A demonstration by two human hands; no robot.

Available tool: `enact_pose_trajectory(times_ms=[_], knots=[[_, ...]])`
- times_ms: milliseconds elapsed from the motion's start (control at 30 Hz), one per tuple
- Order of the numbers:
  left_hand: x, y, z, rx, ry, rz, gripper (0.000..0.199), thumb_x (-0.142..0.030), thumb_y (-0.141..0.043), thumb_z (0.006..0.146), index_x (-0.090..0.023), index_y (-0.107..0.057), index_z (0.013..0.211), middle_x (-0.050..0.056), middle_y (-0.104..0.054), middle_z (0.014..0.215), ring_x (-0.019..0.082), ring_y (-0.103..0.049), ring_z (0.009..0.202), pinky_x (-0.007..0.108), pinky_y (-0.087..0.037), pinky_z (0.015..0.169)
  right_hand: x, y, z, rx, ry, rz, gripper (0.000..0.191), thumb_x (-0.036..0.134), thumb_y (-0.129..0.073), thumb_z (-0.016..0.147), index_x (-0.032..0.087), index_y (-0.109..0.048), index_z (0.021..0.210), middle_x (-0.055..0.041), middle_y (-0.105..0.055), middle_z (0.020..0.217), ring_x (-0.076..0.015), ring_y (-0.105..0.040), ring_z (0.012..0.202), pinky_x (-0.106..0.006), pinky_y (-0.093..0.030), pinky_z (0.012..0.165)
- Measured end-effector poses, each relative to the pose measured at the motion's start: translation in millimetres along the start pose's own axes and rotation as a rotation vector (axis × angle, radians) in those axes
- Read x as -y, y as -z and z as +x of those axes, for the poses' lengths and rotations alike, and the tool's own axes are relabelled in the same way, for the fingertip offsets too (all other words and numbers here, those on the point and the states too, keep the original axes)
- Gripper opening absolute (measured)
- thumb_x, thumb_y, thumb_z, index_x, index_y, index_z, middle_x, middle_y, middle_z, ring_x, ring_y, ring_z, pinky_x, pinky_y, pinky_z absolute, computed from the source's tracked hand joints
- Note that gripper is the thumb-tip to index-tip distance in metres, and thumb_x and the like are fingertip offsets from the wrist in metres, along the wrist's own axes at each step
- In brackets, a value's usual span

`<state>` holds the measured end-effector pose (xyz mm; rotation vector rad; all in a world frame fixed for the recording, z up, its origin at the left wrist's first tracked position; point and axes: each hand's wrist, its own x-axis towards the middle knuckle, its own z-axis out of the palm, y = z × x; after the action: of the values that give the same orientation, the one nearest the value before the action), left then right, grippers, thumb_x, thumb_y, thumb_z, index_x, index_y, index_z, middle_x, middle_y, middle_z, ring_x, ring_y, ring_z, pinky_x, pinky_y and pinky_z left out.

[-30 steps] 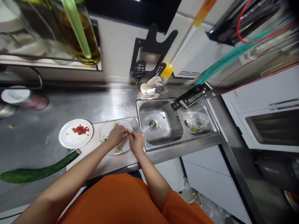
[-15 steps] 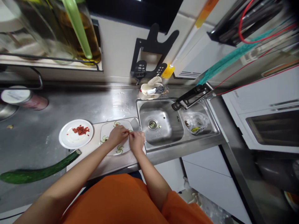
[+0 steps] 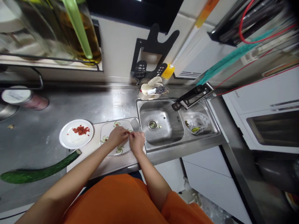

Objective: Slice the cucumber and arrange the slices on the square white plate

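A squarish white plate [image 3: 104, 133] lies on a pale cutting board [image 3: 98, 165]. Thin green-edged cucumber slices [image 3: 120, 149] are laid on it in small pinwheels, some with a red dot at the centre. Over the plate's right side, my left hand [image 3: 118, 137] pinches a small red piece [image 3: 128, 132] at its fingertips. Fingertips of my right hand [image 3: 137, 142] meet it there, closed too; what they grip is hidden. To the left, a round white plate [image 3: 66, 141] carries a heap of small red pieces [image 3: 81, 130]. Below it rests a cut cucumber [image 3: 42, 175].
Right of the board is a steel sink [image 3: 163, 137] with a few scraps by its drain. A clear plastic bag [image 3: 197, 123] sits in the second basin under a black faucet [image 3: 187, 99]. A knife blade [image 3: 135, 123] seems to lie beside the plate. A can [image 3: 25, 99] stands at left.
Both hands stay in nearly the same place, fingertips together over the plate's right side. Only slight finger movement shows.
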<state>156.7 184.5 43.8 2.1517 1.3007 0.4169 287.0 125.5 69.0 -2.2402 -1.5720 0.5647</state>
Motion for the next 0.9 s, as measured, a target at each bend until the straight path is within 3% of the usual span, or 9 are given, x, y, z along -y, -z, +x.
enact_pose_trajectory(times_ms=[900], knots=[[-5, -0.4, -5, -0.086, 0.006, -0.014, 0.011, -0.026, -0.062, 0.077, -0.021, -0.071, 0.079, 0.004, -0.063, 0.075, 0.017, -0.057, 0.078, 0.031, -0.044, 0.078, -7, 14, -6, -0.003, 0.021, 0.018, 0.015, 0.024, -0.056, 0.085, 0.022, -0.070, 0.081, -0.0026, -0.065, 0.083, -0.0191, -0.045, 0.087, -0.026, -0.028, 0.070]])
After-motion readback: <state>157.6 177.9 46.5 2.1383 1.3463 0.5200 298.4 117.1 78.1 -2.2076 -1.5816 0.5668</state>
